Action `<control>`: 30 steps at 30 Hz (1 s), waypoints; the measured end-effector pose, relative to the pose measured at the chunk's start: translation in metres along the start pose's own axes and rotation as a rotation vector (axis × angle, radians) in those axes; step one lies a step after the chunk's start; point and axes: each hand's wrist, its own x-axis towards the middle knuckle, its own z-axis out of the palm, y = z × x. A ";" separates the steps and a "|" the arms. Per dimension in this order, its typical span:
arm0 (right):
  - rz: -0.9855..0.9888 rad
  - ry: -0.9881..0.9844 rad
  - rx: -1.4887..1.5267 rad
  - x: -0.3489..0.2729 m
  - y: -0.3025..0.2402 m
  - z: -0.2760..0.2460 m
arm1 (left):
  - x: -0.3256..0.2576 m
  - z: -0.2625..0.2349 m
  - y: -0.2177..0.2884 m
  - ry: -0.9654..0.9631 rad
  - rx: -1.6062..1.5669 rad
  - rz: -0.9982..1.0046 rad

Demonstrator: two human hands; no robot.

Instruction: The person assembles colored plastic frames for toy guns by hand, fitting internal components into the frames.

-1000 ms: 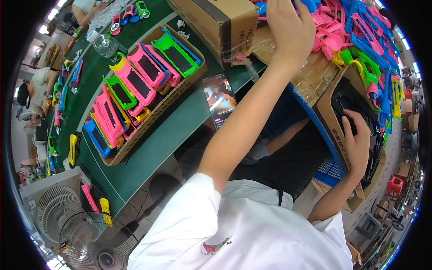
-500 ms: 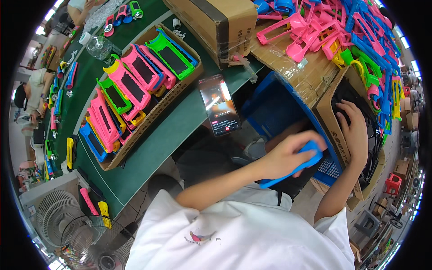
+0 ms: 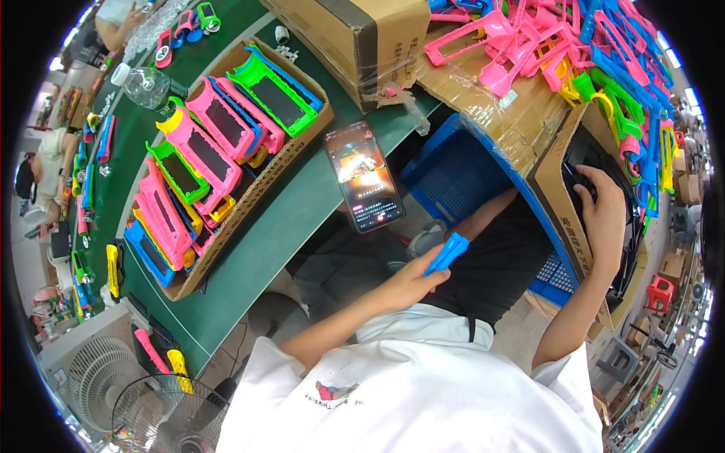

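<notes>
We see the left hand [image 3: 411, 285] pinching the blue piece [image 3: 447, 254] above the lap [image 3: 502, 260], its long axis slanting up-right, while the right hand [image 3: 606, 215] reaches into the carton [image 3: 555, 198], its grip we cannot tell.

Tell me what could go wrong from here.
The phone seems to jut past the table's edge, so a bump might knock it down. The blue piece sticks out of the left hand and could be dropped if the grip loosens. The tangled pile might shed pieces if disturbed.
</notes>
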 end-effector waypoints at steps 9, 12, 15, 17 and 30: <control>0.092 0.067 0.210 -0.011 0.000 -0.026 | 0.015 -0.038 0.000 0.149 0.073 -0.116; 0.214 0.136 0.676 -0.036 -0.020 -0.044 | 0.036 -0.054 -0.029 0.097 -0.206 -0.107; 0.139 0.064 1.172 -0.056 -0.069 -0.029 | 0.034 -0.060 -0.027 0.174 -0.204 -0.090; 0.175 -0.167 1.479 -0.073 -0.102 0.000 | 0.039 -0.065 -0.023 0.123 -0.205 -0.111; 0.703 -0.714 1.752 -0.090 -0.129 0.177 | 0.038 -0.072 -0.016 0.312 -0.481 0.046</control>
